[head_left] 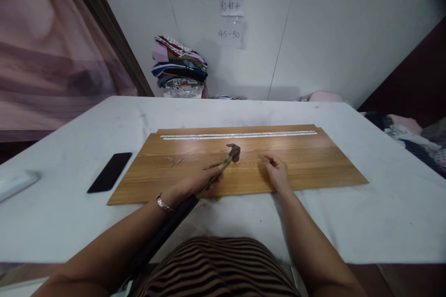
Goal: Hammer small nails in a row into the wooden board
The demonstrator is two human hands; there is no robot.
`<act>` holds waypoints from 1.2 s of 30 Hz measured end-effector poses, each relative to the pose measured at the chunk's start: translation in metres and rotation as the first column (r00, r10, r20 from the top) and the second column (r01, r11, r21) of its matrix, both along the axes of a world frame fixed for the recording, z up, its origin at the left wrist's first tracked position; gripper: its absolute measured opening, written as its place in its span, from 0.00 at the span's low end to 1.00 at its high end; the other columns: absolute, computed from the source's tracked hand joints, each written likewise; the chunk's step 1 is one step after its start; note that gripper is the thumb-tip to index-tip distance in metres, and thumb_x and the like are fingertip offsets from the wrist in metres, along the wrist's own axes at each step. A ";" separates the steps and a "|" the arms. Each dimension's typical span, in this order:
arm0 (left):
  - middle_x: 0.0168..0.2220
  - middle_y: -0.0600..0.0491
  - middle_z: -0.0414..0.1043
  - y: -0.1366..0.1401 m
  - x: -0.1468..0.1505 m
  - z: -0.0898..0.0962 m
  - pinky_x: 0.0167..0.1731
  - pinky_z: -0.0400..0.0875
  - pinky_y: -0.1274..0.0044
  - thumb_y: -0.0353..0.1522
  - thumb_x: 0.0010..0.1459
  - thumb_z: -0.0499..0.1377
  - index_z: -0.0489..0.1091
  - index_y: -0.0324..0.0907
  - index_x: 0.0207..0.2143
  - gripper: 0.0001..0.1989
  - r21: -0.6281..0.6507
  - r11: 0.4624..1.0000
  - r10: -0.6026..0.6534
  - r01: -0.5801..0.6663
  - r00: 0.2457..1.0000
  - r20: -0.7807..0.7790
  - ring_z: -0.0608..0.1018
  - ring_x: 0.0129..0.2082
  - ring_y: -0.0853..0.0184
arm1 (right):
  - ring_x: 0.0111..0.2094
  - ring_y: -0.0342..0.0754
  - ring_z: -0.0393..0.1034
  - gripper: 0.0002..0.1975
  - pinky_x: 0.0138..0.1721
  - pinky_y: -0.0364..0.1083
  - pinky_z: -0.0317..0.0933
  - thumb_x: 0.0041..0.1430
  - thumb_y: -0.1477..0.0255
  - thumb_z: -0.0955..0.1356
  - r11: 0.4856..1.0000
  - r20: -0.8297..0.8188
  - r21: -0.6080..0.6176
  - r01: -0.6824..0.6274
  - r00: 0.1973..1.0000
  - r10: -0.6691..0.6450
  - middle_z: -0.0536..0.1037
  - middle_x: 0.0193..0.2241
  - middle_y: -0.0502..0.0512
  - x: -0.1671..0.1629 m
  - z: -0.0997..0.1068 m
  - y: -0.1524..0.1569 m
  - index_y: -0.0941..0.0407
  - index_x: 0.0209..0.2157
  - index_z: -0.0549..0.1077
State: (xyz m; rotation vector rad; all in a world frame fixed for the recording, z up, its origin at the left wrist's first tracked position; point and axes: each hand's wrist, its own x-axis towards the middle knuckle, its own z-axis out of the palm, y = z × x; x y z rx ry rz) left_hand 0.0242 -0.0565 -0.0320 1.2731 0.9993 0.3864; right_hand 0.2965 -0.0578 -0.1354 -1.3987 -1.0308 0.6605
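My left hand (200, 180) grips the wooden handle of a hammer (232, 152), whose dark metal head hovers over the middle of a long wooden board (313, 167). A metal bracelet circles that wrist. My right hand (275, 169) rests on the board just right of the hammer head, fingers pinched together at the end of a row of small nail marks (249, 164); whether it pinches a nail is too small to tell. A few loose nails (175, 161) lie on the board to the left.
A white ruler strip (239, 135) runs along the board's far edge. A black phone (110, 171) lies on the white table (383, 213) left of the board. A white object (16, 182) sits at the far left. Folded clothes (180, 67) are stacked by the wall.
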 end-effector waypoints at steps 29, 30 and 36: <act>0.24 0.57 0.64 -0.002 0.009 -0.012 0.17 0.50 0.79 0.47 0.58 0.54 0.64 0.42 0.35 0.18 0.029 0.997 0.070 -0.070 0.997 0.027 0.60 0.16 0.76 | 0.26 0.47 0.66 0.17 0.31 0.46 0.61 0.43 0.66 0.65 1.000 0.073 0.027 -0.004 0.997 0.002 0.76 0.24 0.52 0.003 0.000 0.006 0.58 0.33 0.79; 0.24 0.57 0.65 -0.002 0.010 -0.014 0.17 0.50 0.79 0.47 0.58 0.54 0.64 0.42 0.35 0.17 0.029 0.997 0.071 -0.072 0.997 0.033 0.61 0.16 0.76 | 0.27 0.47 0.66 0.17 0.31 0.46 0.61 0.43 0.66 0.65 1.000 0.073 0.028 -0.004 0.997 0.002 0.77 0.24 0.52 0.003 0.000 0.006 0.58 0.33 0.79; 0.21 0.57 0.61 -0.003 0.011 -0.017 0.17 0.49 0.78 0.49 0.58 0.53 0.63 0.41 0.28 0.20 0.060 0.997 0.046 -0.044 0.999 -0.027 0.60 0.16 0.75 | 0.26 0.48 0.67 0.17 0.31 0.47 0.62 0.43 0.65 0.65 0.999 0.078 0.032 -0.001 0.997 -0.002 0.77 0.24 0.52 0.004 -0.001 0.008 0.59 0.33 0.79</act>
